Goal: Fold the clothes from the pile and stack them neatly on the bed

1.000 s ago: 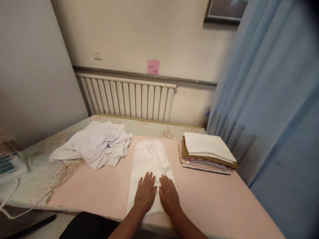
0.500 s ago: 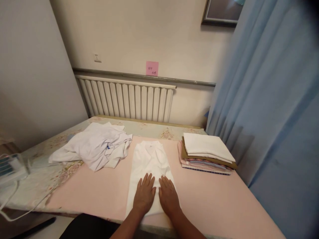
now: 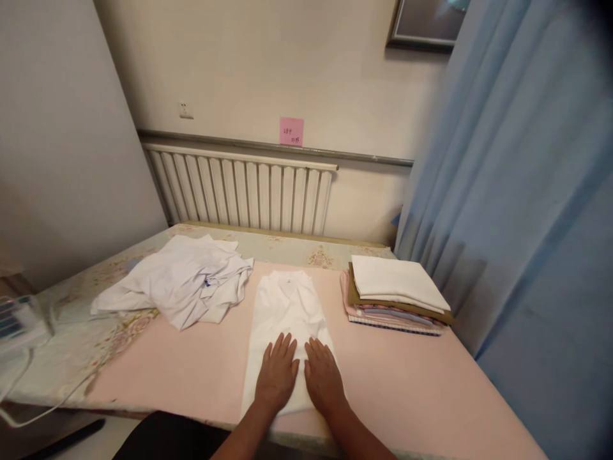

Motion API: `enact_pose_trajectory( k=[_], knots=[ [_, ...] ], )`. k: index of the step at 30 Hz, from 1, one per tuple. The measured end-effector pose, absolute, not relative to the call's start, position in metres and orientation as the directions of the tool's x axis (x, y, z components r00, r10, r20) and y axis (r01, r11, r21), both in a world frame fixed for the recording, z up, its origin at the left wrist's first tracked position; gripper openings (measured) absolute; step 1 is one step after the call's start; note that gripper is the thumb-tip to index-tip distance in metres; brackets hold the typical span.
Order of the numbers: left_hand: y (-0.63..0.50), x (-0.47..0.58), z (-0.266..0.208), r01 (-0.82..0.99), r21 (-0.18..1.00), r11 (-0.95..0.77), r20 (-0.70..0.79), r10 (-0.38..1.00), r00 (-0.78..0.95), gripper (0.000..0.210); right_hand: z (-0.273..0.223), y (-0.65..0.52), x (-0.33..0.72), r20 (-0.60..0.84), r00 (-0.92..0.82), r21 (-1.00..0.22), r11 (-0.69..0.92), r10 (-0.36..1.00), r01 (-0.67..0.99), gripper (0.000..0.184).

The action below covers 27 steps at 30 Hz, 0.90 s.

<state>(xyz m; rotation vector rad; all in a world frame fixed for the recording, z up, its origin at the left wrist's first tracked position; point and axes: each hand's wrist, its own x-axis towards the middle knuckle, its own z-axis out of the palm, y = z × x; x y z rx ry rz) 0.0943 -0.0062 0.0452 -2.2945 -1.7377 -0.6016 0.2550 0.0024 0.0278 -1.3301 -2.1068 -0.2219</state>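
A white shirt (image 3: 290, 303), folded into a long narrow shape, lies on the pink cloth (image 3: 201, 377) with its collar toward the wall. My left hand (image 3: 278, 374) rests palm down on the shirt's near half, fingers stretched out. Beside it, my right hand (image 3: 323, 377) lies flat on the same shirt near its right edge. Neither hand grips anything. The part of the shirt under my palms is hidden.
To the left is a crumpled heap of white clothes (image 3: 191, 281). A stack of folded fabrics (image 3: 400, 287) sits at the right, beside a blue curtain (image 3: 517, 191). A white device with a cable (image 3: 23, 326) stands at the far left. Behind the table is a radiator (image 3: 239, 188).
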Motion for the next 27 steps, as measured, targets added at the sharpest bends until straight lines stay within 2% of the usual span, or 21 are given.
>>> enact_pose_trajectory(
  k=[27],
  knots=[
    [-0.0059, 0.094, 0.0453, 0.953, 0.076, -0.292, 0.442, 0.867, 0.231, 0.045, 0.0256, 0.0031, 0.2554, 0.581, -0.288, -0.199, 0.475, 0.762, 0.857, 0.04]
  ],
)
